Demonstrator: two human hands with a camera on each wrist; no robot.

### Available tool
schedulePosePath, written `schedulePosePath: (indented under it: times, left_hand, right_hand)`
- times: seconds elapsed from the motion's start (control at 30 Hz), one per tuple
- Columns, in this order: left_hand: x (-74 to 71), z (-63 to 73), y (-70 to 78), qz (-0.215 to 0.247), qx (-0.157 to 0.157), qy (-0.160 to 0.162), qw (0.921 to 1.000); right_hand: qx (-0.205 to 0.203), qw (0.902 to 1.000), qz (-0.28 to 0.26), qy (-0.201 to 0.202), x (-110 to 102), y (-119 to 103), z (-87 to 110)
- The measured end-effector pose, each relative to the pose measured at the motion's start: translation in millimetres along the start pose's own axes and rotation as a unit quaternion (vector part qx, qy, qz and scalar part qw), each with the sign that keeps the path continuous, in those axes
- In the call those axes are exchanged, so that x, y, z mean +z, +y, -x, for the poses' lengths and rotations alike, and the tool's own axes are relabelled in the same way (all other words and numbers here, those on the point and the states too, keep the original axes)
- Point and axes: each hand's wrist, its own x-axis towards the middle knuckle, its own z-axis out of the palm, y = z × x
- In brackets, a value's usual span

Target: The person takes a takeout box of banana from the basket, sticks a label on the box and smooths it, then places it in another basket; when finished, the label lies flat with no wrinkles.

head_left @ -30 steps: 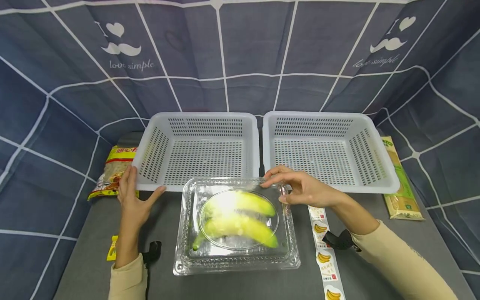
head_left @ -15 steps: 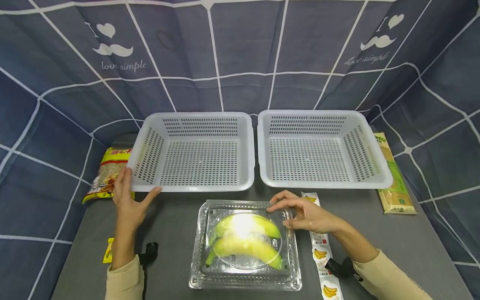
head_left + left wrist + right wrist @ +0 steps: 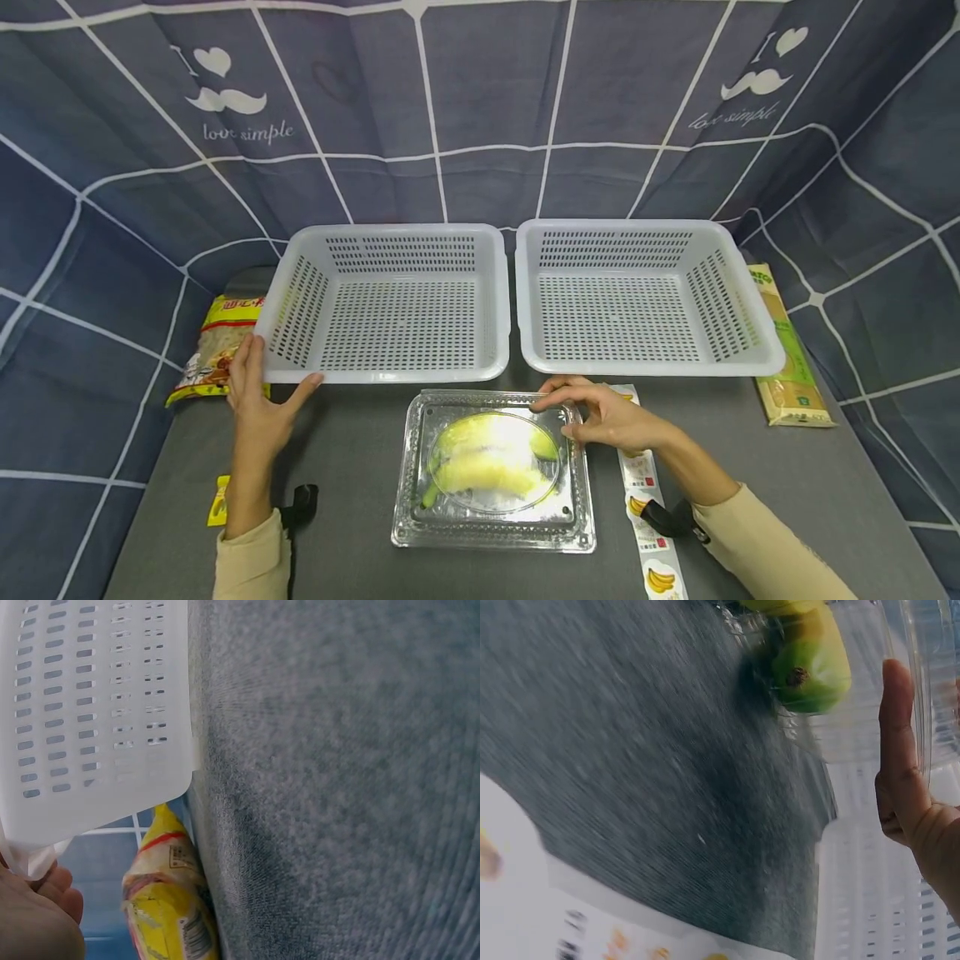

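My right hand [image 3: 611, 417] grips the far right corner of a clear plastic box [image 3: 495, 540], with bananas [image 3: 487, 479] under its glossy lid. In the right wrist view the thumb [image 3: 898, 742] lies along the box's side wall, and a green banana end [image 3: 810, 679] shows through close over the grey cloth. My left hand [image 3: 261, 417] holds the front left corner of the left white basket [image 3: 386, 377], thumb at the front rim. Its fingers [image 3: 64, 889] curl under the basket's rim in the left wrist view; the fingertips are partly hidden.
A second white basket [image 3: 652, 368] stands to the right. A yellow food bag [image 3: 217, 358] lies beside the left basket, a green-and-tan packet [image 3: 798, 383] beside the right one. A strip of banana stickers [image 3: 651, 517] runs right of the box; a small yellow packet [image 3: 218, 502] lies front left.
My right hand has brought the plastic box down and away from the left basket's front rim, then slightly back toward it. My left hand stays at the basket corner.
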Motion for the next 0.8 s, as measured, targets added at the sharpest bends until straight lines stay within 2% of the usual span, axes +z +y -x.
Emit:
schedulePosePath:
  times: [0.17, 0.33, 0.8]
  left_hand:
    - [0.0, 0.7, 0.8, 0.002, -0.005, 0.001, 1.0000]
    - [0.2, 1.6, 1.2, 0.001, -0.007, 0.002, 1.0000]
    - [0.1, 1.1, 2.3, -0.007, -0.014, -0.002, 0.9999]
  right_hand:
    - [-0.001, 0.9995, 0.027, -0.013, -8.1, 0.4, -5.2]
    - [0.007, 0.9981, 0.061, -0.010, -11.4, -0.1, -6.7]
    - [0.015, 0.9968, 0.078, -0.003, -11.1, 0.9, -6.1]
